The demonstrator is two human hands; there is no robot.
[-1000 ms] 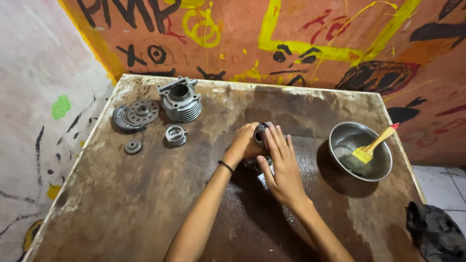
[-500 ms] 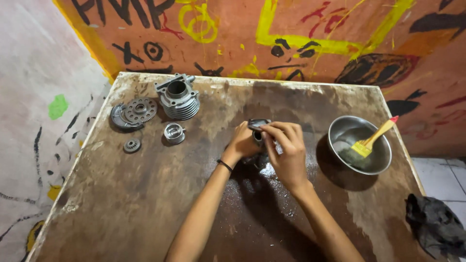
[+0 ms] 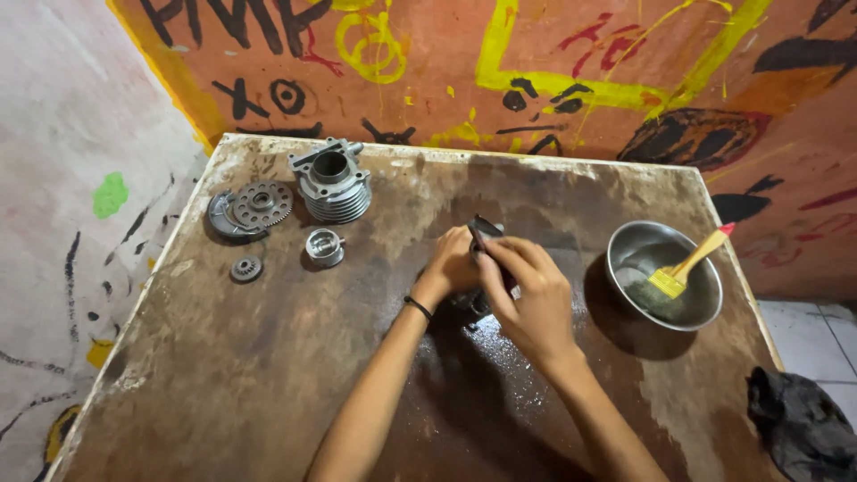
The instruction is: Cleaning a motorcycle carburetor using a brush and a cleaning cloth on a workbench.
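Observation:
Both hands meet over the middle of the stained brown table [image 3: 223, 375]. My left hand [image 3: 453, 266] and my right hand [image 3: 528, 299] close together on a small dark metal engine part [image 3: 483, 231], whose top edge sticks out above the fingers. Most of the part is hidden by the hands. A thin black band circles my left wrist. The wood under the hands looks wet.
At the back left stand a finned grey cylinder [image 3: 332, 186], a toothed clutch disc [image 3: 253, 209], a small piston [image 3: 322, 246] and a small gear [image 3: 245, 268]. A steel bowl [image 3: 630, 245] with a yellow brush [image 3: 685, 265] sits right. A dark rag [image 3: 802, 431] lies at the right corner.
My right hand's spread fingers have curled down and closed over the dark part. Both hands stay at the same spot on the table.

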